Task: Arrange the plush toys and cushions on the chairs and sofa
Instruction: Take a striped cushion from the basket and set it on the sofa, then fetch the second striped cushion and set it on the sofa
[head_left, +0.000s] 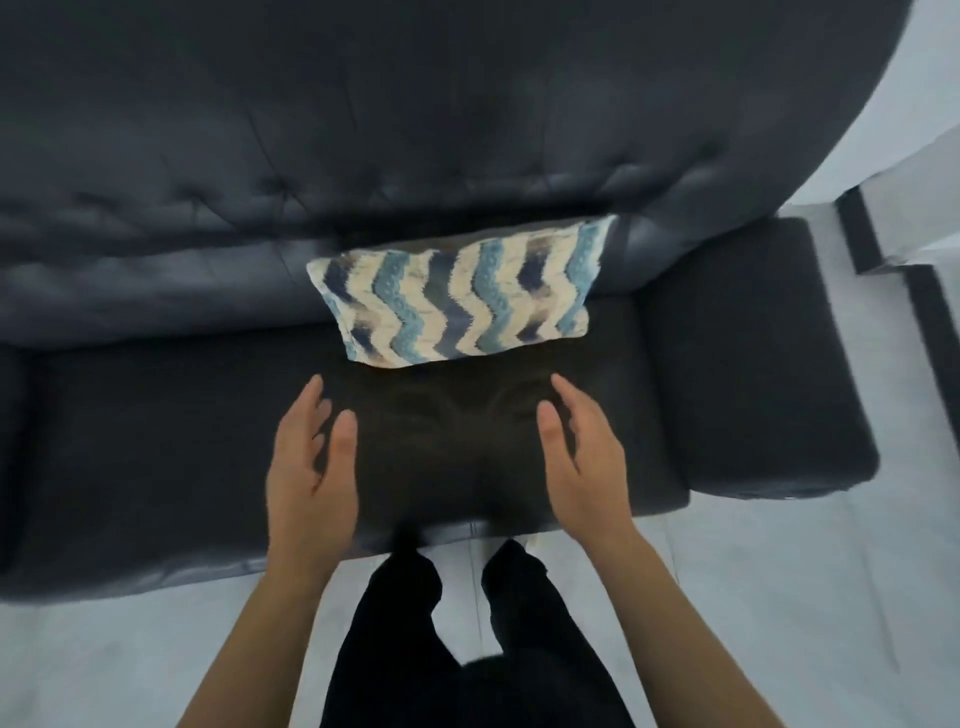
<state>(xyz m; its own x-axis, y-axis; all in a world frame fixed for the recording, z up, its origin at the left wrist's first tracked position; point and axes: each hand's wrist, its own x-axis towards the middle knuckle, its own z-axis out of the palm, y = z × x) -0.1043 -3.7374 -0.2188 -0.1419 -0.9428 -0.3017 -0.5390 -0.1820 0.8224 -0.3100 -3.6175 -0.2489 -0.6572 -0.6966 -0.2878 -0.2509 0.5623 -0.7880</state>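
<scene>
The zigzag cushion leans against the sofa backrest near the right arm; left hand and right hand, grip wide and empty, hover apart. Unsupported, it may slump forward.

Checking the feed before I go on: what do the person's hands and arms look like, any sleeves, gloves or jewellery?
Both arms are bare up to the frame's bottom edge: no sleeves show. The left hand and right hand wear no gloves, and no ring, watch or bracelet is visible, though the image is soft. Between the arms, black trousers cover the legs.
</scene>
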